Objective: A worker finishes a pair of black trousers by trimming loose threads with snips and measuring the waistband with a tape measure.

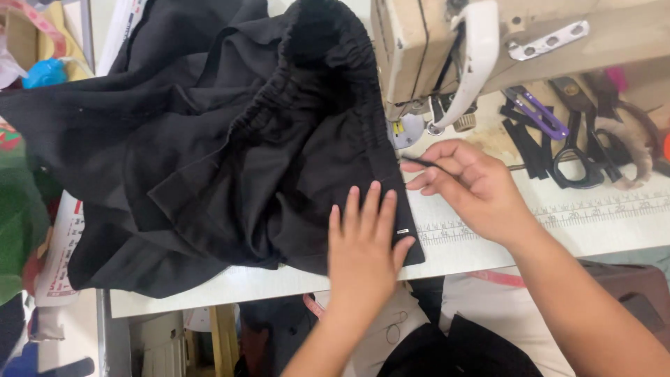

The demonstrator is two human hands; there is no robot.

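Observation:
A black garment [209,139] with a gathered elastic waistband lies bunched on the white sewing table [488,244]. My left hand [363,244] rests flat on its near right corner, fingers spread, beside a small white tag. My right hand [467,185] hovers just right of the cloth's edge, pinching a thin black strip or cord [426,163] between thumb and fingers. The cream sewing machine head [447,49] stands directly behind my right hand, its needle area [408,129] close to the fabric edge.
Black scissors [576,157], purple-handled snips [541,112] and black fabric scraps lie to the right of the machine. A ruler strip [558,213] runs along the table. A blue object [43,73] and coloured cloth sit at far left. The table's front edge is near my body.

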